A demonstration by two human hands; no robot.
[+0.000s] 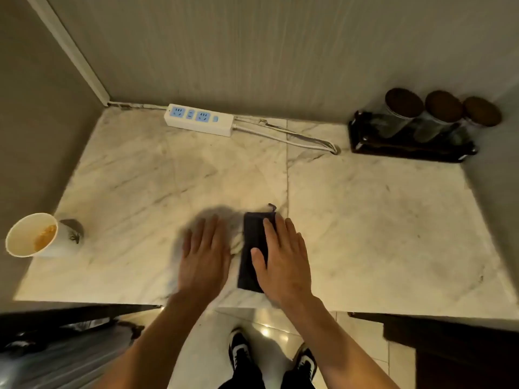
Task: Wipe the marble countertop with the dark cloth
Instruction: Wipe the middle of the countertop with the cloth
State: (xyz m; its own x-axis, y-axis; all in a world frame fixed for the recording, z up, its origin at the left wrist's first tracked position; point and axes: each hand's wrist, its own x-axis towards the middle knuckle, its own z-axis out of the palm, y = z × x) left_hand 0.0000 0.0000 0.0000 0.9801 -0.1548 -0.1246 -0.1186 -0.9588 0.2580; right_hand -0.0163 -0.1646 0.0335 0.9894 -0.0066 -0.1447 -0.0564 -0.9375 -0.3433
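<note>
The dark cloth (252, 248) lies folded into a narrow strip on the white marble countertop (379, 220), near its front edge. My right hand (283, 262) rests flat on the cloth's right half, fingers spread, thumb across the fabric. My left hand (205, 259) lies flat on the bare marble just left of the cloth, fingers apart, holding nothing. A small loop sticks out at the cloth's far end.
A paper cup (33, 235) with orange residue lies tipped at the left edge. A white power strip (199, 119) and its cable run along the back wall. A dark tray (407, 150) with three lidded jars stands at the back right. Below the counter are floor tiles and my shoes.
</note>
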